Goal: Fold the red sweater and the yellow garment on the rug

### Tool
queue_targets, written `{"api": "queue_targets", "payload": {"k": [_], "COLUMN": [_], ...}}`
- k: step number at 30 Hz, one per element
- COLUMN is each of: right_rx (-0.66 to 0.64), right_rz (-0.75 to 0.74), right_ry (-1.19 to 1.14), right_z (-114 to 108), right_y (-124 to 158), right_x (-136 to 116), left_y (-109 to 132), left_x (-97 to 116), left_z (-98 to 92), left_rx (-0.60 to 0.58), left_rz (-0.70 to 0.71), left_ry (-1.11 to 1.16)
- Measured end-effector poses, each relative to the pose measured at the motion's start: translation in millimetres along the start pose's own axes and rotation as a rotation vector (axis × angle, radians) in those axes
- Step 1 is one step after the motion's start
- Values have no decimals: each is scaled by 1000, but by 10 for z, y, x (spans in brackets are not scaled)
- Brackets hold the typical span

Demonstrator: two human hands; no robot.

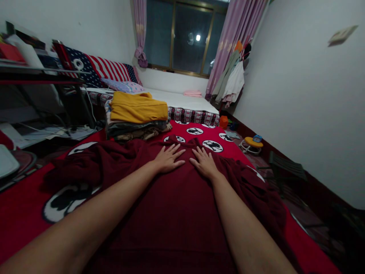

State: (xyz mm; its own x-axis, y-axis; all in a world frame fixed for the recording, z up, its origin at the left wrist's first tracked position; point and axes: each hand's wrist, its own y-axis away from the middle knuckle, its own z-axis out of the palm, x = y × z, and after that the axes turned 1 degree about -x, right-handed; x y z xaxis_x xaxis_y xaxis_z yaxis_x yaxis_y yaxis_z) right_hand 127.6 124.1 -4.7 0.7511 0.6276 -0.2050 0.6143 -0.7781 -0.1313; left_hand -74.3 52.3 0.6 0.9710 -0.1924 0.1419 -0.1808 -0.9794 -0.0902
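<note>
A dark maroon, long-sleeved fabric garment [182, 217] lies spread on a red blanket with round black-and-white prints [230, 150]; the left hand [170, 158] and right hand [204, 163] rest flat near its far edge, fingers spread, gripping nothing. Just beyond its left sleeve, a folded clothes stack topped with mustard-yellow cloth [138, 107] partly blocks the white-covered bed [182, 99].

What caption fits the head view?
Left hand and right hand resting on a dark red garment spread over a red patterned cover.
</note>
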Motion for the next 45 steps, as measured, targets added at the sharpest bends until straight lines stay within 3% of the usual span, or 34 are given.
{"api": "queue_targets", "payload": {"k": [7,12,17,22,24,26,29,34,38,42,45], "right_rx": [-57,-55,-90,-110,-28,28,-18,-86,65,169,239], "right_rz": [107,130,270,431,321,70,-147,-18,20,-48,-88], "right_ry": [95,148,229,237,258,236,178,247,150,-78,-302], "right_z": [-27,-21,-91,-189,-133,-44,9,-120,51,282,308], "right_y": [-42,41,136,228,361,538,720,527,320,244,216], "right_x": [68,42,84,-249,-471,-651,-802,-1047,-1169,-985,-819], "left_y": [-278,-38,233,286,286,285,285,296,307,344,448], "left_x": [-89,-166,-331,-323,-304,-294,-296,-285,-251,-217,-229], "left_z": [1,-42,-71,-38,-28,-24,-23,-34,-47,-74,-130], "left_rx": [-34,-70,-35,32,56,69,75,74,76,14,-69], "left_rz": [-197,-174,-287,-329,-323,-316,-311,-327,-346,-362,-313], "left_ry": [-3,-1,2,-5,-7,-3,4,21,24,51,82]}}
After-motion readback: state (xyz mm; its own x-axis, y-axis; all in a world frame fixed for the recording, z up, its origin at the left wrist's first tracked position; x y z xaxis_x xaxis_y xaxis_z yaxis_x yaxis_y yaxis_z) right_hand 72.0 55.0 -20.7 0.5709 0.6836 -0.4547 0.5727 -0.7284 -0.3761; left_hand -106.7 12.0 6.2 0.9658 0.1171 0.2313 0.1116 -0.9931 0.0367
